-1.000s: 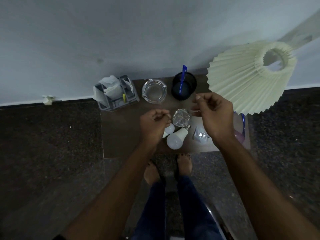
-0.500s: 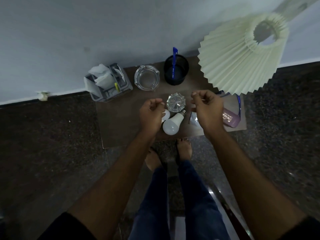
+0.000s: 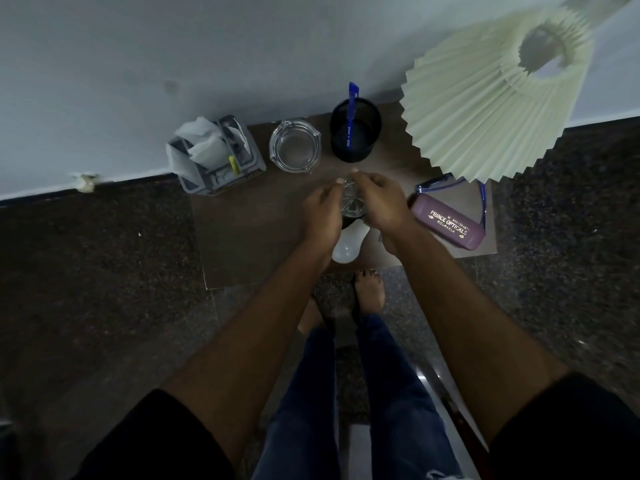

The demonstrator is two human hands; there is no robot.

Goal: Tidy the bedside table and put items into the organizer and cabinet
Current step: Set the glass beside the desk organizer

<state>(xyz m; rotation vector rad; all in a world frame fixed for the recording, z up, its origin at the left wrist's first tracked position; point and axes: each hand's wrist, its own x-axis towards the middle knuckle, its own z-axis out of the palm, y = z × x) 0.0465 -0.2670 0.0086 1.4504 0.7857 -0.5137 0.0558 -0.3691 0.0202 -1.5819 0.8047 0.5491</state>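
Seen from above: low brown surface (image 3: 249, 244) against a pale wall, dark speckled floor around it.

Left hand (image 3: 320, 211) and right hand (image 3: 382, 202) side by side over the middle of the surface, backs up, fingers curled inward toward each other. Between them a faceted glass piece (image 3: 351, 202), only partly visible. Fingertips of both hands at or just above its rim; actual contact impossible to tell. Grip of each hand narrow, thumb and forefinger drawn close; whether anything is pinched in either, cannot tell.

Directly below the hands, nearer the front edge: a white light bulb (image 3: 348, 245) lying on its side, its round end toward the front edge, its neck hidden under the hands.

Along the back, by the wall, left to right:
- grey organizer (image 3: 242, 171) at the left rear corner, stuffed with white crumpled paper (image 3: 201, 140), a small yellow item among its compartments;
- clear glass ashtray (image 3: 295, 146) just beside it;
- black round pen holder (image 3: 356, 133) with a blue pen (image 3: 351, 109) standing in it;
- pleated cream lampshade (image 3: 485, 109), tilted, overhanging the right rear corner.

To the right of the right hand, near but apart from it: a maroon spectacle case (image 3: 446, 225) printed "PRINCE OPTICALS", lying flat; blue-framed glasses (image 3: 483, 206) beside and behind it, partly under the lampshade.

Bare feet and blue jeans at the front edge below.
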